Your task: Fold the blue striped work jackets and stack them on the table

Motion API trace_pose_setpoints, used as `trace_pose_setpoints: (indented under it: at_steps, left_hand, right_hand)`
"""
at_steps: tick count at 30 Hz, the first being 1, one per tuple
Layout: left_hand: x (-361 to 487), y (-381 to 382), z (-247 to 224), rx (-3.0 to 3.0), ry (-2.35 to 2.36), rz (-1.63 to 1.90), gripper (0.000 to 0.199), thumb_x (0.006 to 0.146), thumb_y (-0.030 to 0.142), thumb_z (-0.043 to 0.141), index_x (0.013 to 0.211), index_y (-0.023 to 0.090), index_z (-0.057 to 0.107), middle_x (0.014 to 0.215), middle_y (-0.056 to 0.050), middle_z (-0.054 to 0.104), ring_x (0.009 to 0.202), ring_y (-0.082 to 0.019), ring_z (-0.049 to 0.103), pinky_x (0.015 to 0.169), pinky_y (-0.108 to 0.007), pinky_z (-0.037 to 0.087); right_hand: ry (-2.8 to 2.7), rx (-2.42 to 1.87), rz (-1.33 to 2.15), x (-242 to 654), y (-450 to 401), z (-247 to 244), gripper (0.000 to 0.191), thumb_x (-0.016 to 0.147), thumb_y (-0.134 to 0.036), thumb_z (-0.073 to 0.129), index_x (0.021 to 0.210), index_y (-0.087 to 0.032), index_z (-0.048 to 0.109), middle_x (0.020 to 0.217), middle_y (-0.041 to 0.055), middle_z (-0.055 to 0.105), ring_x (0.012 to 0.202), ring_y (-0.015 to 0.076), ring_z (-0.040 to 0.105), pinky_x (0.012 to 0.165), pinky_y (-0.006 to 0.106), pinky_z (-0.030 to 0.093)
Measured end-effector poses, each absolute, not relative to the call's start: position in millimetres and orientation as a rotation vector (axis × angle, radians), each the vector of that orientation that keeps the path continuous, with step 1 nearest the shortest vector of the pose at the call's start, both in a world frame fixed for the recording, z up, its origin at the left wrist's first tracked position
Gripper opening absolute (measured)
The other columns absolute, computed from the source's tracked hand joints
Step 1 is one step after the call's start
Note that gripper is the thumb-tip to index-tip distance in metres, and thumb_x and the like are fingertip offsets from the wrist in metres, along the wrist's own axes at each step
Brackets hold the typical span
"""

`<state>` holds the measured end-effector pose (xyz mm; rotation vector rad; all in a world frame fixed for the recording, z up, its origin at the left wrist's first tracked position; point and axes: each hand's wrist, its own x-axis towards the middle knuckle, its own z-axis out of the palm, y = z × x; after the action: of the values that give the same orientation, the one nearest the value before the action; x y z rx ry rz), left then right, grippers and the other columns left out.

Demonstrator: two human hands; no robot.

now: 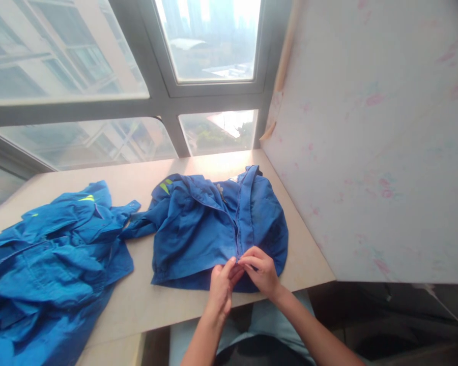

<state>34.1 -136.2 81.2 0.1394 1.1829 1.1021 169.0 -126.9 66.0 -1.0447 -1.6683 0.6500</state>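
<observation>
A blue jacket (198, 231) lies front side up before me, its collar toward the window and its hem toward me. A dark zipper (236, 235) runs down its front, joined at the lower part and parted toward the collar. My left hand (224, 284) pinches the jacket's hem at the zipper's bottom end. My right hand (260, 269) is closed at the same spot, fingertips right beside the left ones. The fingers hide the zipper's end, and whether they hold a slider cannot be seen.
A second blue garment (57, 254) with yellow-green marks lies crumpled at the left, close to the jacket's sleeve. Both rest on a pale tabletop (290, 254). Grey-framed windows (164, 104) stand behind, and a flower-patterned wall (366, 152) borders the right side.
</observation>
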Motion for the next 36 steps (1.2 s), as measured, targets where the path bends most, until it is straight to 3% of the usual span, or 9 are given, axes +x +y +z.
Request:
trace_pose_setpoints:
  at_steps: [7, 11, 15, 19, 26, 31, 36]
  left_hand:
    - [31, -134, 70, 0.398, 1.19, 1.097, 0.039, 0.068, 0.04, 0.086, 0.082, 0.006, 0.071, 0.079, -0.012, 0.076, 0.077, -0.022, 0.073, 0.082, -0.033, 0.06]
    - [27, -134, 67, 0.476, 1.224, 1.065, 0.045, 0.066, 0.046, 0.086, 0.078, 0.005, 0.071, 0.074, -0.012, 0.075, 0.074, -0.023, 0.073, 0.082, -0.034, 0.06]
    - [26, -138, 67, 0.406, 1.286, 1.086, 0.04, 0.064, 0.041, 0.089, 0.074, 0.009, 0.065, 0.072, -0.009, 0.073, 0.07, -0.021, 0.072, 0.076, -0.033, 0.061]
    - [33, -144, 68, 0.326, 1.297, 1.128, 0.036, 0.07, 0.038, 0.085, 0.073, 0.013, 0.059, 0.07, -0.007, 0.072, 0.066, -0.018, 0.071, 0.069, -0.03, 0.061]
    - [36, -142, 67, 0.343, 1.31, 1.098, 0.037, 0.068, 0.036, 0.088, 0.074, 0.009, 0.063, 0.075, -0.013, 0.074, 0.07, -0.021, 0.074, 0.074, -0.031, 0.061]
    - [33, -139, 62, 0.442, 1.397, 1.071, 0.039, 0.061, 0.038, 0.09, 0.065, 0.012, 0.062, 0.062, -0.009, 0.072, 0.067, -0.025, 0.074, 0.07, -0.033, 0.061]
    - [26, -139, 54, 0.678, 1.479, 0.967, 0.031, 0.065, 0.036, 0.085, 0.06, 0.012, 0.065, 0.059, -0.008, 0.071, 0.062, -0.023, 0.071, 0.06, -0.028, 0.057]
  right_hand:
    - [-1.671, -1.118, 0.543, 165, -127, 67, 0.019, 0.091, -0.016, 0.062, 0.106, -0.023, 0.071, 0.084, 0.004, 0.068, 0.077, 0.0161, 0.065, 0.071, 0.027, 0.055]
    - [-1.712, -1.146, 0.459, 162, -130, 65, 0.016, 0.091, -0.014, 0.061, 0.099, -0.023, 0.072, 0.084, 0.0047, 0.069, 0.078, 0.0169, 0.065, 0.07, 0.028, 0.054]
    - [-1.751, -1.155, 0.433, 160, -133, 65, 0.016, 0.093, -0.014, 0.059, 0.096, -0.023, 0.072, 0.081, 0.0048, 0.069, 0.076, 0.017, 0.064, 0.069, 0.028, 0.052]
    - [-1.753, -1.147, 0.454, 161, -133, 66, 0.016, 0.093, -0.014, 0.059, 0.094, -0.023, 0.071, 0.082, 0.0048, 0.069, 0.077, 0.0169, 0.064, 0.068, 0.028, 0.052]
    - [-1.743, -1.131, 0.507, 166, -133, 62, 0.022, 0.094, -0.012, 0.053, 0.1, -0.023, 0.071, 0.09, 0.0057, 0.07, 0.084, 0.017, 0.066, 0.075, 0.029, 0.056]
    - [-1.756, -1.143, 0.464, 164, -131, 61, 0.022, 0.094, -0.012, 0.054, 0.105, -0.023, 0.069, 0.092, 0.0064, 0.071, 0.086, 0.018, 0.067, 0.077, 0.031, 0.057]
    - [-1.787, -1.151, 0.412, 161, -128, 56, 0.022, 0.092, -0.011, 0.056, 0.105, -0.023, 0.069, 0.092, 0.0068, 0.072, 0.086, 0.0189, 0.068, 0.077, 0.031, 0.058]
